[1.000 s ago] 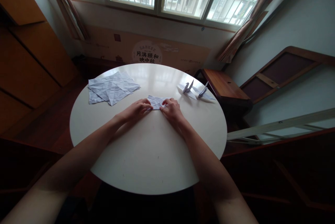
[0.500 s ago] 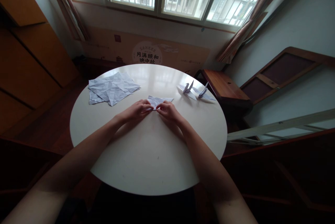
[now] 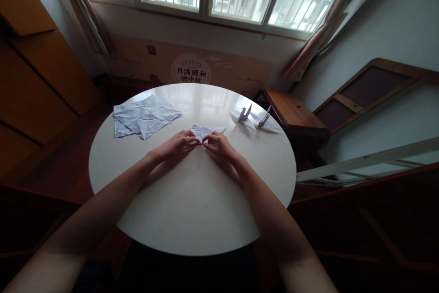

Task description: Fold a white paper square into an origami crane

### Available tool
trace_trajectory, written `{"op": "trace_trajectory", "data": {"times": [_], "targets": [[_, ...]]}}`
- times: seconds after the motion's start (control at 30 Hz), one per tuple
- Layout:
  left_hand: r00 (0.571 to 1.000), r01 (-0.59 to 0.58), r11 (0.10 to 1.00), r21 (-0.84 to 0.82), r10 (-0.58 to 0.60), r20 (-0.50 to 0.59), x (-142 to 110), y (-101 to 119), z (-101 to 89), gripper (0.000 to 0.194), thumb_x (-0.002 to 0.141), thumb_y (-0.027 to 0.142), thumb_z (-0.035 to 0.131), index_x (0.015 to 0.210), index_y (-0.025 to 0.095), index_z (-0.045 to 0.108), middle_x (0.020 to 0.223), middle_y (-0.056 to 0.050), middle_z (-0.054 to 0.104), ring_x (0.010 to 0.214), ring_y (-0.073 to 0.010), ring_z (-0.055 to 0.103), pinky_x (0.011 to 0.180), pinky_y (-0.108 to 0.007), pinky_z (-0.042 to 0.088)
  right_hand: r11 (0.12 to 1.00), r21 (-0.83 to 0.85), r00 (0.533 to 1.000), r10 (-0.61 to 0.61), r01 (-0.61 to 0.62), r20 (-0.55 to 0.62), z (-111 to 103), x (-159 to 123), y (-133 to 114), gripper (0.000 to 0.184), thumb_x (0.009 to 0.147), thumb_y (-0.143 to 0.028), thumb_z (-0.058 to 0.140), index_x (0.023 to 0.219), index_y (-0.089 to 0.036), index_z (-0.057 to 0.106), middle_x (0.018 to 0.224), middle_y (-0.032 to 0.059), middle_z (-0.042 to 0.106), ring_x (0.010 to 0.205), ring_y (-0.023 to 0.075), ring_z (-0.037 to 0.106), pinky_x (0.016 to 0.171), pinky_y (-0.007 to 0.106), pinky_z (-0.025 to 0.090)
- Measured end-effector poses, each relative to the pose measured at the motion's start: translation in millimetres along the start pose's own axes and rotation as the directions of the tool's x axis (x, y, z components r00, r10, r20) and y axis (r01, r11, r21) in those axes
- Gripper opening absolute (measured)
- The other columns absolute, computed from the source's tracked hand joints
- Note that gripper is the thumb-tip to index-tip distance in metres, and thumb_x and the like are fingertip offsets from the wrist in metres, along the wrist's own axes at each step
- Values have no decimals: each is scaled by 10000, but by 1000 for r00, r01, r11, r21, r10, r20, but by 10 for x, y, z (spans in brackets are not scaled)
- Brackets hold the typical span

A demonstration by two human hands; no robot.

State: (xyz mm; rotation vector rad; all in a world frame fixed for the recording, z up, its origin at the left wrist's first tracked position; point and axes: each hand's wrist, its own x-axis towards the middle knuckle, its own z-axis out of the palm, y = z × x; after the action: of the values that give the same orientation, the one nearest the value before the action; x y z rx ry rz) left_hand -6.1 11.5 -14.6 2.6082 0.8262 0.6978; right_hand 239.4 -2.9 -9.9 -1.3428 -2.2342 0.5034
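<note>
A small folded sheet of creased paper (image 3: 205, 133) lies on the white round table (image 3: 192, 201), between my two hands. My left hand (image 3: 184, 141) pinches its near left edge with thumb and fingers. From the other side my right hand (image 3: 217, 142) grips the near right edge, the fingertips of both hands almost meeting. My fingers cover the paper's near corners. Two folded paper cranes (image 3: 245, 115) stand beyond my right hand, wings spread. Beyond my left hand lies a loose pile of creased paper sheets (image 3: 146, 115).
A wooden stool-like table (image 3: 291, 109) stands past the table's right rim. A wooden cabinet (image 3: 41, 73) is at the left, and a printed cardboard panel (image 3: 236, 71) leans under the barred window. A pale metal frame (image 3: 363, 160) runs along the right.
The view has shifted slightly. Both hands keep their pinch on the folded paper at nearly the same spot, with only tiny finger movement.
</note>
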Motion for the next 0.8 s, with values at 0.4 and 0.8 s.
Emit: {"op": "trace_trajectory", "data": {"times": [0.4, 0.8], "targets": [[999, 25, 1000, 8, -26, 31, 1, 30, -16, 304, 1048, 281, 573, 1307, 236, 725, 1194, -112, 645, 1114, -266, 625, 1037, -420, 525, 1000, -10, 1000, 24, -24, 8, -5, 1, -17, 164, 921, -271, 727, 1056, -248, 817, 935, 51, 658, 937, 213, 586, 971, 382, 440], [999, 28, 1000, 2, -28, 30, 0, 19, -16, 312, 1057, 328, 553, 1306, 245, 722, 1200, -109, 645, 1113, -264, 624, 1049, -426, 521, 999, -28, 1000, 22, -22, 8, 2, 7, -16, 169, 921, -267, 722, 1058, -236, 816, 949, 57, 670, 933, 210, 593, 982, 387, 445]]}}
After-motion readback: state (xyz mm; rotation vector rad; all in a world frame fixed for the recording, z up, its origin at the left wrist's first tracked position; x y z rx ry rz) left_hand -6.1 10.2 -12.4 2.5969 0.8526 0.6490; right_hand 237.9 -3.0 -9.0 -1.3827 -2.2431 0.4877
